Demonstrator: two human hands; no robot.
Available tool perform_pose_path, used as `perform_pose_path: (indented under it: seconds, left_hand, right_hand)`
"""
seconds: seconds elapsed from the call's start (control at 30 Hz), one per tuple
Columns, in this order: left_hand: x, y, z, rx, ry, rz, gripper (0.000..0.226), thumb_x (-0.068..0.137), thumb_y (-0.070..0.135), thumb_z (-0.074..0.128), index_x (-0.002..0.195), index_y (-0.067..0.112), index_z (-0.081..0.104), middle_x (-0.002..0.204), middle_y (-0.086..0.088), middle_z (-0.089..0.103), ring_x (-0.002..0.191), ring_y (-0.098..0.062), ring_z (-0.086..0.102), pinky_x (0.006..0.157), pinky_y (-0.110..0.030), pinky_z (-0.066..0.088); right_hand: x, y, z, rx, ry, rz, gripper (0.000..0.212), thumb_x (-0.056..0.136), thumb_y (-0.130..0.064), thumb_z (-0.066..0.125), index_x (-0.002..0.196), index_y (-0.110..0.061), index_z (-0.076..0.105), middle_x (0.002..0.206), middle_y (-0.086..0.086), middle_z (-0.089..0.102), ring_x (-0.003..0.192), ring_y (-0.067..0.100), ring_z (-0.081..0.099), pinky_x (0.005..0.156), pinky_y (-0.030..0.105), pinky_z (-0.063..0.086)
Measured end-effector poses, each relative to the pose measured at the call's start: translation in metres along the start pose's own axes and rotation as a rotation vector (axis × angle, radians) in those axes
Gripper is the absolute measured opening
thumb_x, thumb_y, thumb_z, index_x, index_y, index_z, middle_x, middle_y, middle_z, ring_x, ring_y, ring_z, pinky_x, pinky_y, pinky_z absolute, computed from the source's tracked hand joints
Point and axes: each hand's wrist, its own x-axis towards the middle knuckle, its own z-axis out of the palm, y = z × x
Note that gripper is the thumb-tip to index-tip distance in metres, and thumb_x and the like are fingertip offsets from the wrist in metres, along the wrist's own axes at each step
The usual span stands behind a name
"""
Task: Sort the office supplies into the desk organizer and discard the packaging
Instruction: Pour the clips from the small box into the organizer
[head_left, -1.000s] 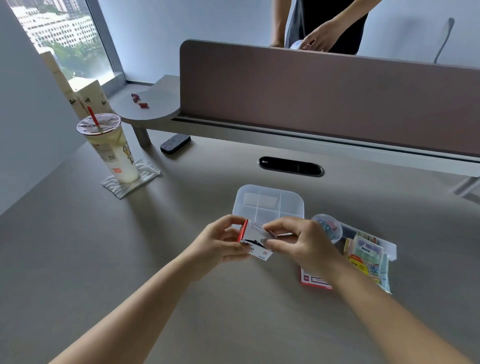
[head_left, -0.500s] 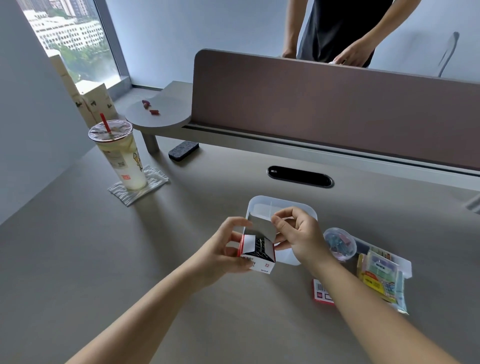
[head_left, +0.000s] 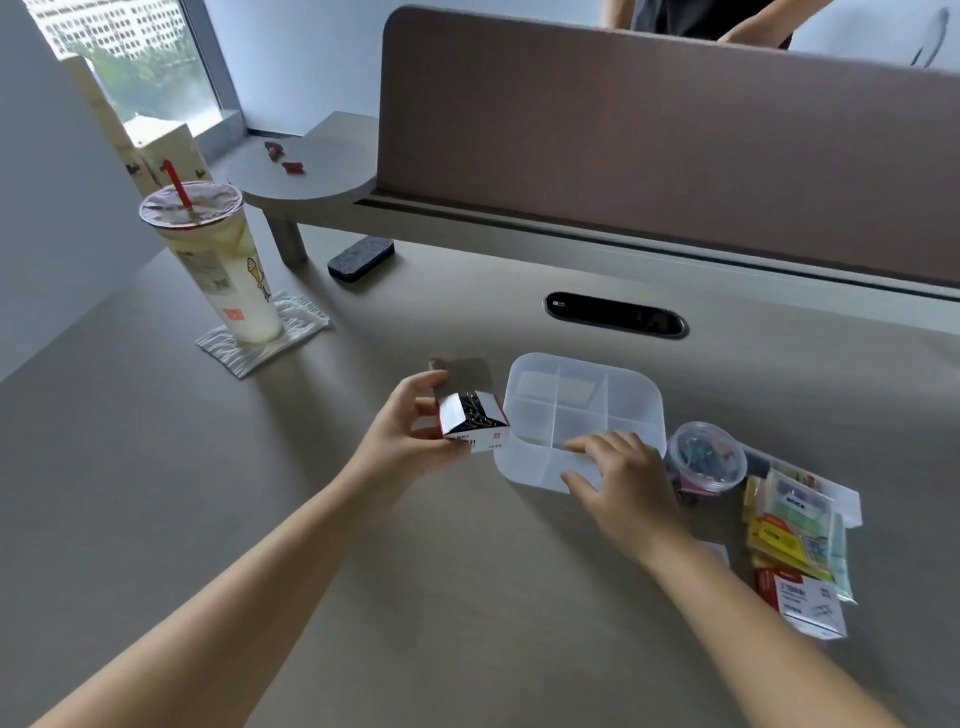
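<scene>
My left hand (head_left: 410, 441) grips a small red-and-white cardboard box (head_left: 475, 423) just left of the organizer. Its lid flap stands open and metal paper clips show inside. The clear plastic desk organizer (head_left: 631, 374) lies on the desk with several compartments. My right hand (head_left: 618, 478) holds the organizer's near right edge, fingers over the rim and thumb below it. To the right are a round clear tub of coloured clips (head_left: 706, 457), a pack of sticky notes (head_left: 795, 525) and another red-and-white box (head_left: 802, 603).
A tall iced drink (head_left: 218, 265) with a red straw stands on a napkin at the left. A dark eraser block (head_left: 361, 258) lies near the raised shelf. A brown partition (head_left: 649, 135) closes the back; another person stands behind it. A cable slot (head_left: 615, 315) sits behind the organizer.
My right hand left the box flap and moved right onto the organizer's near edge. My left hand keeps the box, now with its lid open. The camera view shifted closer.
</scene>
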Motion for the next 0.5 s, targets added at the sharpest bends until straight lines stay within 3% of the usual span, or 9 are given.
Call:
perform_pose_path:
  seconds: [0.07, 0.13, 0.2, 0.3, 0.37, 0.5]
  left_hand:
    - [0.001, -0.002, 0.001, 0.008, 0.011, 0.019, 0.058, 0.051, 0.006, 0.064, 0.096, 0.039, 0.048, 0.089, 0.001, 0.054, 0.080, -0.015, 0.059, 0.073, -0.031, 0.048]
    - [0.000, -0.005, 0.002, 0.009, 0.015, 0.048, 0.058, 0.050, 0.005, 0.064, 0.095, 0.038, 0.049, 0.087, 0.000, 0.053, 0.081, -0.017, 0.058, 0.077, -0.035, 0.048]
    - [-0.005, -0.009, 0.001, 0.008, 0.014, 0.074, 0.057, 0.050, 0.004, 0.063, 0.094, 0.038, 0.049, 0.086, 0.001, 0.053, 0.080, -0.015, 0.059, 0.079, -0.035, 0.049]
    - [-0.022, -0.016, -0.002, 0.024, -0.013, 0.135, 0.057, 0.051, 0.002, 0.063, 0.094, 0.037, 0.049, 0.085, 0.001, 0.054, 0.072, -0.008, 0.062, 0.067, -0.023, 0.054]
    - [-0.036, -0.024, -0.005, -0.004, -0.034, 0.179, 0.060, 0.057, -0.011, 0.065, 0.094, 0.034, 0.050, 0.084, -0.001, 0.052, 0.066, -0.006, 0.064, 0.064, -0.020, 0.055]
    - [-0.073, -0.037, -0.004, -0.073, -0.056, 0.271, 0.053, 0.072, -0.021, 0.050, 0.095, 0.027, 0.049, 0.084, -0.005, 0.050, 0.063, -0.010, 0.065, 0.061, -0.020, 0.057]
  right_hand:
    - [-0.003, 0.003, 0.008, -0.072, 0.074, -0.073, 0.027, 0.062, -0.020, 0.062, 0.085, -0.009, 0.069, 0.077, 0.007, 0.072, 0.071, 0.030, 0.067, 0.067, 0.039, 0.050]
    - [-0.008, 0.003, 0.012, -0.106, 0.117, -0.117, 0.027, 0.059, -0.021, 0.063, 0.083, -0.010, 0.069, 0.072, 0.004, 0.072, 0.065, 0.026, 0.067, 0.063, 0.037, 0.049]
    - [-0.017, 0.002, 0.015, -0.097, 0.129, -0.155, 0.027, 0.061, -0.023, 0.064, 0.084, -0.010, 0.068, 0.072, 0.003, 0.073, 0.067, 0.024, 0.068, 0.066, 0.036, 0.047]
    - [-0.037, -0.001, 0.020, -0.116, 0.173, -0.264, 0.030, 0.060, -0.027, 0.064, 0.084, -0.010, 0.068, 0.072, 0.002, 0.073, 0.065, 0.021, 0.068, 0.065, 0.035, 0.048]
    - [-0.054, -0.004, 0.024, -0.127, 0.204, -0.318, 0.033, 0.060, -0.030, 0.064, 0.086, -0.009, 0.068, 0.073, 0.004, 0.073, 0.065, 0.022, 0.067, 0.065, 0.036, 0.049]
    - [-0.088, -0.010, 0.029, -0.126, 0.240, -0.380, 0.043, 0.073, -0.036, 0.062, 0.105, -0.008, 0.063, 0.095, 0.009, 0.071, 0.089, 0.026, 0.064, 0.081, 0.035, 0.038]
